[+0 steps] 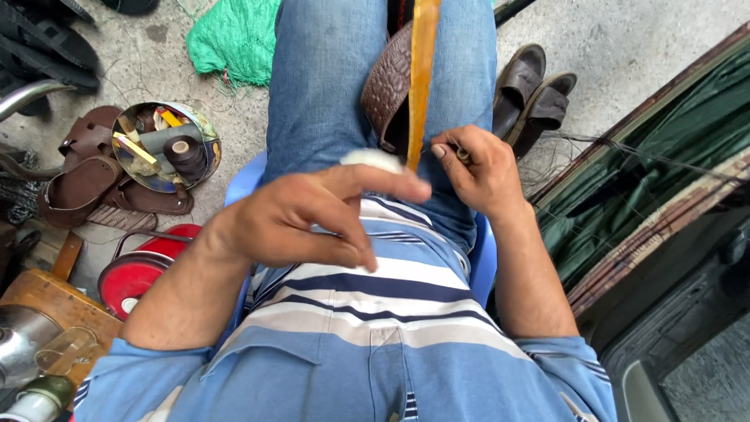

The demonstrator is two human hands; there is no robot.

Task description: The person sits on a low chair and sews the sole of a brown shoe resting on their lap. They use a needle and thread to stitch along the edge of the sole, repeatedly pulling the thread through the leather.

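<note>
Fingers (449,148) of your right hand (480,172) are pinching shut on a small tool by the tan strap (423,70) lying on your lap, left hand (312,215) is loosely closing on a white lump (373,160); you're needing steadier strap tension.

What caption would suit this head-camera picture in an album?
Seated person's left hand holds a white lump while the right hand pinches a small tool beside a tan strap and brown embossed leather.

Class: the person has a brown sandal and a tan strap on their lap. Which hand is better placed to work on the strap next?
Probably the right hand: it pinches a small tool beside the tan strap, while the left hand holds a white lump.
</note>
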